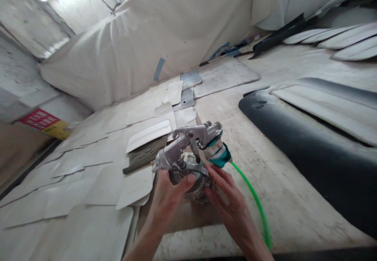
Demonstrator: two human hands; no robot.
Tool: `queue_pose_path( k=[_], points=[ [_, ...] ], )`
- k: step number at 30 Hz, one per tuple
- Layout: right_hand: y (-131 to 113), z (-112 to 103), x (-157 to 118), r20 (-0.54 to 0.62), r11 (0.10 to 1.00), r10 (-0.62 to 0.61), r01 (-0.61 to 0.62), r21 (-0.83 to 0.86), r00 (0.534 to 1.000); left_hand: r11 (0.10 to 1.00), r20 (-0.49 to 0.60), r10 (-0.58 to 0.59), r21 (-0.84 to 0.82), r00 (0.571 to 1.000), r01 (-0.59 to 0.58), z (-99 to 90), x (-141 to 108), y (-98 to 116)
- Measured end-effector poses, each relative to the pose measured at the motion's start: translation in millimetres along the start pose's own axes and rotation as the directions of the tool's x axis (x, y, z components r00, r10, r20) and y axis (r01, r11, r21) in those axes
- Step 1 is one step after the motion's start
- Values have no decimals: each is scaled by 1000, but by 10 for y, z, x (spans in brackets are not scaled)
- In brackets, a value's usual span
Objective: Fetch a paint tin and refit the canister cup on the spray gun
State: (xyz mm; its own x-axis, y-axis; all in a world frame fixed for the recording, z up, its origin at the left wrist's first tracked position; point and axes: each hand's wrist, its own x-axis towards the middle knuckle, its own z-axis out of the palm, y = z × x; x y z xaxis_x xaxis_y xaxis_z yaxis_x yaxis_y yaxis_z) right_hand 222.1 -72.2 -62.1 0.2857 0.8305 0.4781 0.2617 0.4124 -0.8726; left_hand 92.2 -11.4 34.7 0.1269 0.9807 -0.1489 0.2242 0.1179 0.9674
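Note:
A silver metal spray gun [181, 145] stands upright in the middle of the head view, its nozzle pointing left. Blue-green and white wrapping [219, 153] covers its handle. Below the gun body sits its metal paint cup [196, 184], partly hidden by my fingers. My left hand [169, 190] closes around the cup's left side, thumb near the rim. On the other side, my right hand [226, 192] grips the cup and the clamp lever at its top. A green air hose [257, 198] runs from the handle down to the right.
Flat pale panels [97, 182] overlap on the left. A small olive-grey piece [147, 151] lies beyond the gun. Long black-and-white padded parts [273, 131] rest on the right. A pale sheet [147, 37] hangs behind; a red and yellow sign [44, 121] is far left.

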Motion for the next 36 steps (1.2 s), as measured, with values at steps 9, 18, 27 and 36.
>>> queue_pose_path(
  k=[9,18,27,36],
  points=[
    [50,-63,-2,-34,997,-72,71,-16,997,980,-116,-59,180,992,79,239,-21,185],
    [101,-205,124,-29,994,-102,103,28,994,995,-184,102,14,978,-101,290,-164,-32],
    [173,-24,-5,-84,970,5,16,242,996,955,-227,187,270,956,-123,315,-206,-200],
    [-50,110,-70,-169,985,96,-69,161,981,924,-224,223,357,949,-133,275,-228,-249]
  ],
)
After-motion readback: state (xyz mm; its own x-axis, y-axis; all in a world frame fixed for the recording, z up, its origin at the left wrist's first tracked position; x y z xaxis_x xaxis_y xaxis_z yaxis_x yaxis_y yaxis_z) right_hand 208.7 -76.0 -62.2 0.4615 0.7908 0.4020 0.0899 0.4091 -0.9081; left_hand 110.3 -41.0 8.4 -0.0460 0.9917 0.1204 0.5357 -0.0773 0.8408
